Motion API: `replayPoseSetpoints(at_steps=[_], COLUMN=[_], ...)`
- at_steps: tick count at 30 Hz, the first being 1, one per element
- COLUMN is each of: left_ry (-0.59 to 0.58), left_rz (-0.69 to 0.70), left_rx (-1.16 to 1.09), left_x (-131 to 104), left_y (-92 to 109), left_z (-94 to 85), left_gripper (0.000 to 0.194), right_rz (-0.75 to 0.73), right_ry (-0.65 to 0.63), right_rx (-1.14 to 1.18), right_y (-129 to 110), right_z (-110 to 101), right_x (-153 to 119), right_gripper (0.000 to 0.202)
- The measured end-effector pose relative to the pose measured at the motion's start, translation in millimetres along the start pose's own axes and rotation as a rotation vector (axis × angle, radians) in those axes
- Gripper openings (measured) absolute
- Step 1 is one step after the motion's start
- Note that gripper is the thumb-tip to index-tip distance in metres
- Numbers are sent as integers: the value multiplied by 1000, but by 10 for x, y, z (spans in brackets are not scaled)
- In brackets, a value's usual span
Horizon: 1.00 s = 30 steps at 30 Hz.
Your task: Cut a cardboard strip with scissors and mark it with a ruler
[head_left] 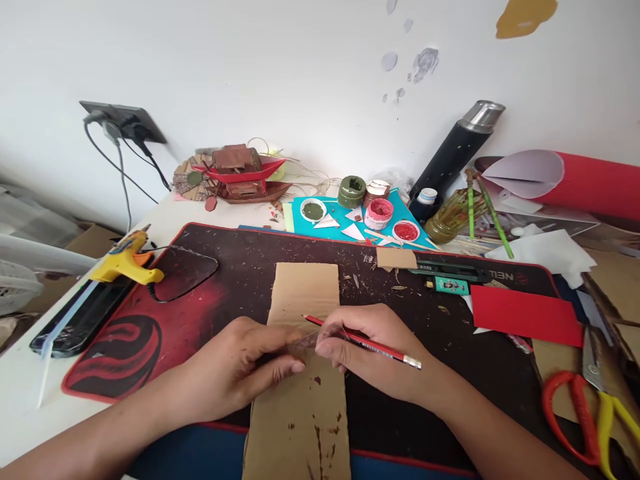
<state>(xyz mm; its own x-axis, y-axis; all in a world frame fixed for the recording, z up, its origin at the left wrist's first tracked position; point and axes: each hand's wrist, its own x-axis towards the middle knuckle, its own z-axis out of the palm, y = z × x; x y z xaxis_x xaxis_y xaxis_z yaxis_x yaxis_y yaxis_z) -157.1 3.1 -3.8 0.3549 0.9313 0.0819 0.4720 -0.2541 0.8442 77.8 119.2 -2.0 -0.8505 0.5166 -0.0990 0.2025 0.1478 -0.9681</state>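
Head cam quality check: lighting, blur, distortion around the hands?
Head view: soft even daylight, faint shadows under left hand and right hand; no glare on cardboard strip; pencil sharp, clear ruler hard to make out; wide-angle bend tilts the flask and curves the mat edges.

From where I stand, only one bit of lettering reads: pale capitals, upside down, seeming to spell "NEIL", on the far right edge of the dark desk mat [518, 277], right of centre in the frame. The small green label's print is too tiny to read.
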Motion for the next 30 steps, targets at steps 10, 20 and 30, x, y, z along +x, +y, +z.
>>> replayPoseSetpoints(at_steps=[10, 20, 30], left_ry=[407, 327, 403], left_rz=[-128, 81, 130], left_rx=[282, 599, 862], left_x=[-25, 84, 160], left_y=[-211, -393, -335], left_z=[-103, -57, 13], left_gripper=[21, 21, 16], right_rz=[68, -40, -200], right_ry=[305, 268, 260], right_rx=[97, -472, -774], right_y=[136, 276, 353], right_z=[-330, -363, -359], right_x=[69, 84, 66], right_gripper=[30, 19, 18])
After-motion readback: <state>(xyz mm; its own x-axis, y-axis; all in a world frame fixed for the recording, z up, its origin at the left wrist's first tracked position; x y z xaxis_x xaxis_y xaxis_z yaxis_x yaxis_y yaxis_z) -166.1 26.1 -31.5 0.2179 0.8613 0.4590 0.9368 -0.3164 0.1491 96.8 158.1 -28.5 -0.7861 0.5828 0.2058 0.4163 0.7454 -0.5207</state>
